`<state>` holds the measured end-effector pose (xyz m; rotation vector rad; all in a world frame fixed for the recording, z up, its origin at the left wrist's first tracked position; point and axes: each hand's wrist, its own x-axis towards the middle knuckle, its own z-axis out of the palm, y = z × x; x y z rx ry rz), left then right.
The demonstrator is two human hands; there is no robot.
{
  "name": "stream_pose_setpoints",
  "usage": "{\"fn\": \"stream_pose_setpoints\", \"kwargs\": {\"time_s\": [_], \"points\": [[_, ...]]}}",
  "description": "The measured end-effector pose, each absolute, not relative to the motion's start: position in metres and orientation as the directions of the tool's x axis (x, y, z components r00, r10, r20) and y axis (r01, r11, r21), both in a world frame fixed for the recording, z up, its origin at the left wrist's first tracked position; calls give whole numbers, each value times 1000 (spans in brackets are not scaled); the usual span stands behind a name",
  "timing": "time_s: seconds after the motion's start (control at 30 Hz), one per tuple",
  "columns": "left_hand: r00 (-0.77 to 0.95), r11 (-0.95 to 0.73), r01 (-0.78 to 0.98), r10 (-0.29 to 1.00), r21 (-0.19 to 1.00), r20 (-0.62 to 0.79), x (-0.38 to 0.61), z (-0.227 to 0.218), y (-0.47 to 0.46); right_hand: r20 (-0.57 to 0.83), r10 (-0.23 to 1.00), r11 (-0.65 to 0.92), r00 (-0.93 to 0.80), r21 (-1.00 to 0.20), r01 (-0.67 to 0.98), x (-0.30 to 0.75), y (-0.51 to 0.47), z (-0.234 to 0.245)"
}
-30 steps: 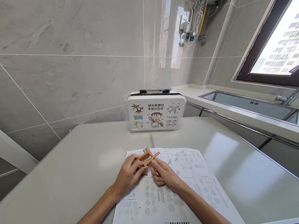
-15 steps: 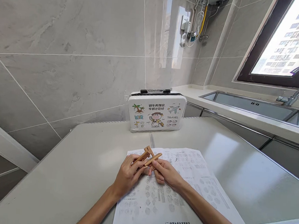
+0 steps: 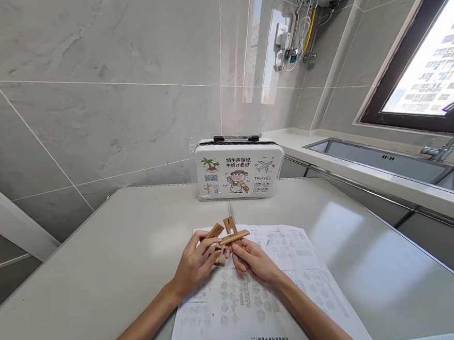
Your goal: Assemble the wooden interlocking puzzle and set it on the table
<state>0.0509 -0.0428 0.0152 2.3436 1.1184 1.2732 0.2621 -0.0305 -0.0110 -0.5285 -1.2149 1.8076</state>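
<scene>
Both my hands hold a small wooden puzzle [image 3: 225, 235] of crossed notched sticks just above a printed instruction sheet [image 3: 265, 292]. My left hand [image 3: 195, 263] grips the left side, fingers curled round the sticks. My right hand [image 3: 252, 261] pinches one stick lying crosswise on the right. Another stick stands up from the middle. The lower part of the puzzle is hidden between my fingers.
The sheet lies on a grey table [image 3: 119, 266] set against a tiled wall. A white cartoon-printed case [image 3: 237, 172] stands upright at the table's far edge. To the right are a counter with a steel sink [image 3: 383, 160] and tap [image 3: 453, 129], below a window.
The puzzle has been turned in my hands: one stick now stands upright in the middle and the crosswise stick lies flatter. Both hands stayed in place over the sheet.
</scene>
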Motion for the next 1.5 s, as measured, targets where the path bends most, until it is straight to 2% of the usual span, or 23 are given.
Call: {"fn": "stream_pose_setpoints", "kwargs": {"time_s": [0.1, 0.23, 0.4, 0.63, 0.77, 0.97, 1.5], "points": [[248, -553, 450, 831, 701, 498, 54, 17, -41, 84, 856, -176, -509, -880, -441, 265, -30, -7], [176, -435, 335, 900, 836, 398, 56, 18, -35, 47, 877, -209, -478, -858, -469, 268, -28, -4], [131, -157, 67, 980, 985, 148, 57, 16, -32, 31, 888, -224, -458, -841, -492, 270, -27, -4], [149, 36, -191, 989, 981, -7, 58, 18, -30, 9, 876, -269, -482, -821, -503, 270, -27, -7], [197, 111, -279, 979, 954, -56, 58, 19, -31, 16, 859, -268, -512, -837, -477, 268, -29, -6], [284, 153, -274, 956, 949, -73, 62, 15, -36, 34, 828, -264, -560, -857, -443, 265, -31, -11], [376, 165, -260, 925, 951, -57, 62, 13, -37, 103, 686, -353, -721, -819, -452, 268, -33, -13]]}}
